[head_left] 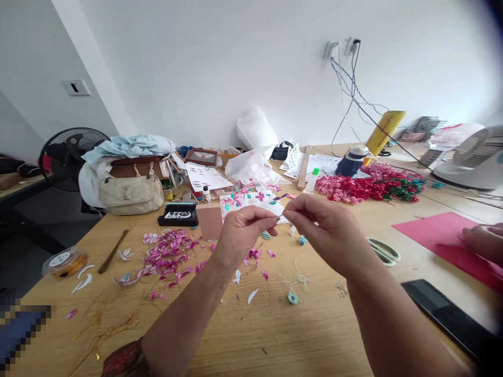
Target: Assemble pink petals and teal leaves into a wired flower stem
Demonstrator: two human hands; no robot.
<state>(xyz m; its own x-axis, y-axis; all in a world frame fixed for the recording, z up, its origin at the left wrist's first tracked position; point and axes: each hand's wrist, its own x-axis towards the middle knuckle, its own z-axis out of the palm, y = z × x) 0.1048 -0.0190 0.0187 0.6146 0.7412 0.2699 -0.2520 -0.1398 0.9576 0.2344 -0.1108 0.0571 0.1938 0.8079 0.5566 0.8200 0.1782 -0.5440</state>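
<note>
My left hand [251, 224] and my right hand [320, 224] are raised over the middle of the wooden table, fingertips almost meeting. Both pinch with thumb and forefinger. A tiny dark bit shows at the left fingertips, too small to name; whatever the right fingers hold is hidden. Below and left lies a heap of magenta petals [173, 256] with thin stems. Behind the hands is a white sheet with pink flowers and teal leaves [239, 199], next to a pinkish wooden block [209, 221]. A small blue spool [293, 297] with loose pale thread lies beneath my right wrist.
Scissors with pale green handles [385, 252] and a black phone [444, 309] lie to the right. Another person's hand [485, 241] rests on red paper [444, 238]. Red and pink bead-like bunches [369, 183] and a glue bottle [312, 180] stand behind. A round tub [65, 262] sits left.
</note>
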